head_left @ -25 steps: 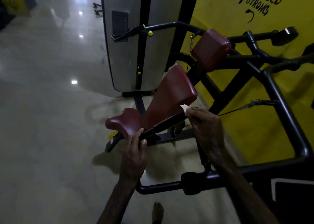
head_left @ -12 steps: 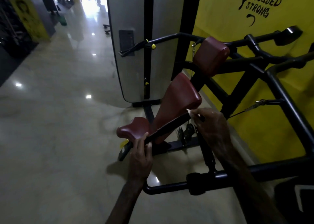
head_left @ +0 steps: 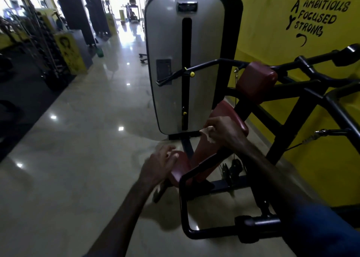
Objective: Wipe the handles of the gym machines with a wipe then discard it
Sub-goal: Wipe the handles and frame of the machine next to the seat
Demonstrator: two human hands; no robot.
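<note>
A black gym machine stands against the yellow wall, with a dark red seat (head_left: 180, 169) and a tilted red pad (head_left: 229, 112). My right hand (head_left: 224, 130) pinches a crumpled white wipe (head_left: 207, 134) in front of the tilted pad. My left hand (head_left: 158, 164) hovers with loosely bent fingers just left of the seat, holding nothing. A black bar (head_left: 200, 167) runs under the pad between my hands. The machine's curved black handle tube (head_left: 184, 204) loops low in front of me.
A grey weight-stack cover (head_left: 175, 62) rises behind the seat, with a black lever (head_left: 175, 74) tipped by a yellow knob. A second red pad (head_left: 255, 79) sits higher right. Glossy floor (head_left: 78, 140) stretches left; racks and yellow stands line the far left.
My left hand has let go of the black bar by the seat and lifted away. My right hand with the wipe has risen from the bar's end. The view has tilted upward.
</note>
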